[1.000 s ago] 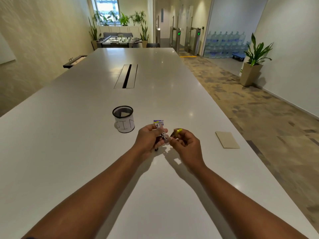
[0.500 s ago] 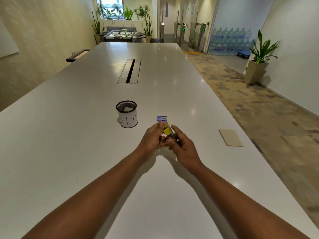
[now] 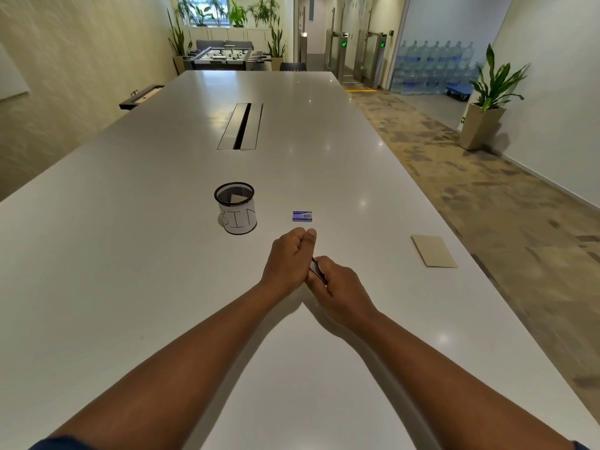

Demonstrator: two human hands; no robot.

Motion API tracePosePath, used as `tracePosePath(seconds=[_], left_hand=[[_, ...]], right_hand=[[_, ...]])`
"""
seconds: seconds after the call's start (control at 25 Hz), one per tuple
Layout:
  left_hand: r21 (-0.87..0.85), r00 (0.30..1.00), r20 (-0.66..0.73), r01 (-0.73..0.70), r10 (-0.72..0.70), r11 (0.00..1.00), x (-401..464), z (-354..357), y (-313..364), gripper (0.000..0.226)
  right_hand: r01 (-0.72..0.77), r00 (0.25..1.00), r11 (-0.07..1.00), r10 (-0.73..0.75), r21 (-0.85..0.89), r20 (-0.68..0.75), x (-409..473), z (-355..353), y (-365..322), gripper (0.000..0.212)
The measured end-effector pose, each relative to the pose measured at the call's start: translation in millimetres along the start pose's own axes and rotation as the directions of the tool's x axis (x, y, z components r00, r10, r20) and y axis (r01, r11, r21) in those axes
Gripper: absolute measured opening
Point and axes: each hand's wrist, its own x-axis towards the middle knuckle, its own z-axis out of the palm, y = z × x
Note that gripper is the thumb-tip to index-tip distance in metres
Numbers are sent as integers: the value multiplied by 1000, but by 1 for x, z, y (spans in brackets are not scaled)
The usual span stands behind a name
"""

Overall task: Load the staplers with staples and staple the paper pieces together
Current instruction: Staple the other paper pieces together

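My left hand (image 3: 287, 258) and right hand (image 3: 341, 287) meet over the surface (image 3: 130, 254), both curled round the stapler (image 3: 315, 269); only a dark sliver of it shows between them. The left fingers are clenched tight, thumb on top. The staple box (image 3: 302, 216) lies flat at 12 o'clock of the hands, apart from them. The bin (image 3: 236, 207) stands upright at 11 o'clock, paper inside. The paper pieces (image 3: 433, 251) lie at 3 o'clock, near the surface edge
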Motion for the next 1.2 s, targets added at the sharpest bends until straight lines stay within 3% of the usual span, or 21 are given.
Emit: tracePosePath(seconds=[0.16, 0.32, 0.48, 0.68, 0.84, 1.04, 1.2], left_hand=[[11, 1000, 19, -8, 8, 1000, 1, 3, 1, 44], [-86, 996, 72, 54, -48, 995, 5, 7, 0, 41], [-138, 990, 105, 111, -97, 984, 9, 25, -1, 32], [-224, 969, 208, 180, -133, 958, 16, 66, 2, 27], [-25, 959, 276, 82, -72, 996, 22, 106, 1, 21], [31, 939, 340, 42, -50, 999, 33, 152, 9, 11], [134, 907, 418, -14, -43, 991, 45, 180, 23, 37]], right_hand=[[-29, 1000, 1000, 29, 2, -4, -1, -1, 2, 40], [-114, 992, 993, 115, 20, -49, 0, -9, 6, 32], [-197, 979, 976, 191, -88, -72, -3, -22, 16, 14], [-378, 923, 894, 343, -239, -175, -9, -51, 38, 16], [-505, 854, 808, 416, -304, -314, -19, -83, 72, 17], [-573, 786, 777, 428, -263, -446, -27, -119, 116, 29], [-572, 756, 797, 419, -196, -503, -30, -134, 137, 30]])
